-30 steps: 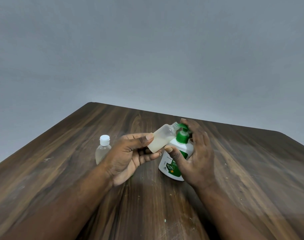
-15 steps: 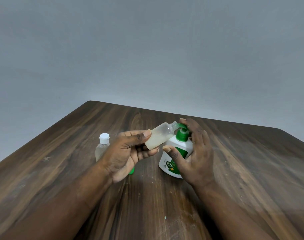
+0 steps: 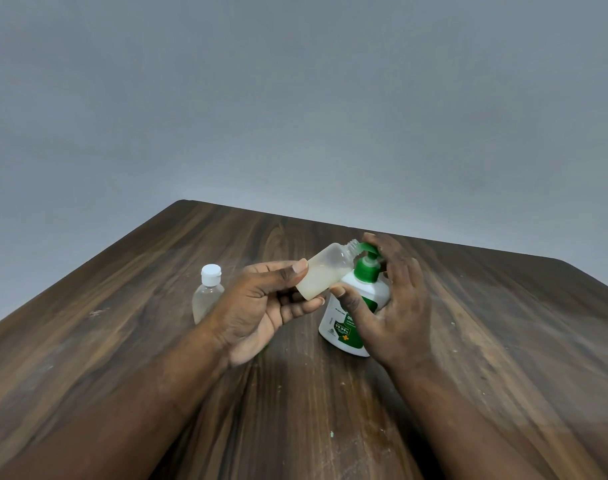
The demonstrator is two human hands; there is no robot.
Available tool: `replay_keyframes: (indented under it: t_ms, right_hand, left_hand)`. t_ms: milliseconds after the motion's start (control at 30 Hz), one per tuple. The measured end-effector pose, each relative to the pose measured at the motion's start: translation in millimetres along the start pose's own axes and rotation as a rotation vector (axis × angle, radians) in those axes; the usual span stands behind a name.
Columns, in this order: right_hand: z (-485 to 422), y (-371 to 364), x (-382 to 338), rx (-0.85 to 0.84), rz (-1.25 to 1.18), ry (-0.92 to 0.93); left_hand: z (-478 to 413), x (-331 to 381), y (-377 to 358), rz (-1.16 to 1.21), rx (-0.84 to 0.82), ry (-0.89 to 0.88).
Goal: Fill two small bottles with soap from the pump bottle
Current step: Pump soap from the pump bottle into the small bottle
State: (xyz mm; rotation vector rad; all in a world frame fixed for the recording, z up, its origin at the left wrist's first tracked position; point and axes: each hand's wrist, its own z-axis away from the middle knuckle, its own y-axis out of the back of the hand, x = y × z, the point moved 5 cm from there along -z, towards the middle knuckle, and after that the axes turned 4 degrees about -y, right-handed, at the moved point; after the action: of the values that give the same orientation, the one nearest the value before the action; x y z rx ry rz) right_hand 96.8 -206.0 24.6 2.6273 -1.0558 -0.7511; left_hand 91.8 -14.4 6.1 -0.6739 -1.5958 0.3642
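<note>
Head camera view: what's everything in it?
pump bottle: 1, white with green pump, standing on the table, right of centre
open small bottle: 1, translucent, part-filled with pale liquid, tilted, neck at the pump's spout
capped small bottle: 1, clear with white cap, upright on the table, left
table: 1, dark brown wood
wall: 1, grey, behind
left hand: 1, holds the open small bottle
right hand: 1, wraps the pump bottle, fingers on its pump

Dark wooden table (image 3: pixel 486 341), white-capped small bottle (image 3: pixel 207 296) upright at left, pump bottle (image 3: pixel 336 323) upright near centre.
</note>
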Motion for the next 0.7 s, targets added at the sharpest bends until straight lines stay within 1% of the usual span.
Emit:
replay_keyframes:
  t_ms: [267, 533, 700]
  right_hand:
    - [4.1, -0.1, -0.8, -0.006, 0.006, 0.005]
    - [-2.0, 1.1, 1.0, -0.027, -0.019, -0.009]
    - [-0.6, -0.6, -0.7, 0.007, 0.001, -0.009]
  left_hand:
    - [1.0, 1.0, 0.9, -0.017, 0.013, -0.001]
    - [2.1, 2.3, -5.1, -0.016, -0.030, -0.004]
    - [1.4, 1.3, -4.4, -0.020, -0.031, -0.002]
